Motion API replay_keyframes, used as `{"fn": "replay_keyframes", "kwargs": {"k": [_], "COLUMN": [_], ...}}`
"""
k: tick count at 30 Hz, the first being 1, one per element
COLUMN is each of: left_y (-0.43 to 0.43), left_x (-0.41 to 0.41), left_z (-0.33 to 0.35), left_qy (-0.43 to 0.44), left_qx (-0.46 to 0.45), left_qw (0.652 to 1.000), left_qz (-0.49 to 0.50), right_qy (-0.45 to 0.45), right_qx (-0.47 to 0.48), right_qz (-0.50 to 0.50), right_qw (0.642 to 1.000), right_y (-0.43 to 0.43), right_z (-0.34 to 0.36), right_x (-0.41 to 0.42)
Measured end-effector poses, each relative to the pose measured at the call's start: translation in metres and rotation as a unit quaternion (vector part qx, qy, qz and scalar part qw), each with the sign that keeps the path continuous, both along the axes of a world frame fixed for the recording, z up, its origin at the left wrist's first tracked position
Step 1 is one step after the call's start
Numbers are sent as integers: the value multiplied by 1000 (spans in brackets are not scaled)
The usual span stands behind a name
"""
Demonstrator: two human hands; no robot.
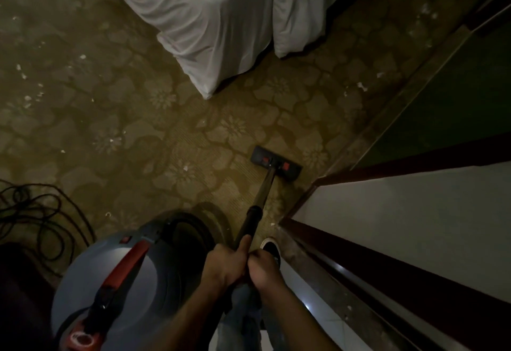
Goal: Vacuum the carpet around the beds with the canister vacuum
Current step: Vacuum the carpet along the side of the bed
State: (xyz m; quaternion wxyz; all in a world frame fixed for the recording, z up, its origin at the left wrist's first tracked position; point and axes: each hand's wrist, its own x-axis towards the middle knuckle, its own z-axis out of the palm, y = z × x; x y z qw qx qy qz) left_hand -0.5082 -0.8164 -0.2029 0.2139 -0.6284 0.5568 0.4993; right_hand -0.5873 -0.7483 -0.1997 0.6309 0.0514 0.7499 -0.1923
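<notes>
The olive-brown carpet (110, 118), woven with a raised pattern of large blossoms, is littered with small white paper-like scraps (27, 98) on both sides. At the top, the soft, creased white sheet of one bed (210, 19) hangs to the floor in a pointed corner, and a second white-draped bed (304, 5) sits just beside it. The flat, rectangular dark floor head with red clips (265, 160) lies on the carpet below the bed corners, near a dark wooden skirting (387, 270) that edges a smooth white wall panel (414, 226). From the head a slim, rigid wand tube (264, 193) slopes back towards the person. The left hand (224, 265) wraps its fingers round the wand with the thumb laid up along it, and the right hand (265, 270) clenches the same tube right beside it, the two touching. Just left of the hands stands the rounded grey plastic canister vacuum (154, 276) with a red carry handle (124, 265), a thick black hose (193, 229) curling at its far side. A thin black cable (41, 220) lies in loose loops on the carpet further left. A black shoe with a white toe (272, 249) shows just above the right hand.
</notes>
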Motion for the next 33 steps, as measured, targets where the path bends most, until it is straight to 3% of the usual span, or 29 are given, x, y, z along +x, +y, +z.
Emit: {"fn": "replay_keyframes", "kwargs": {"k": [3,14,33], "left_y": [-6,-8,51], "left_x": [-15,-43,74], "left_z": [-7,-13,-9], "left_qy": [6,15,29], "left_qx": [-3,-31,-10], "left_qw": [1000,998,999], "left_qz": [-15,-50,-26], "right_qy": [8,6,-40], "right_qx": [0,-21,-31], "right_qz": [-44,-43,-44], "right_qw": [999,999,998], "right_y": [-6,-6,50], "right_z": [0,4,26], "right_x": [-13,-41,64]}}
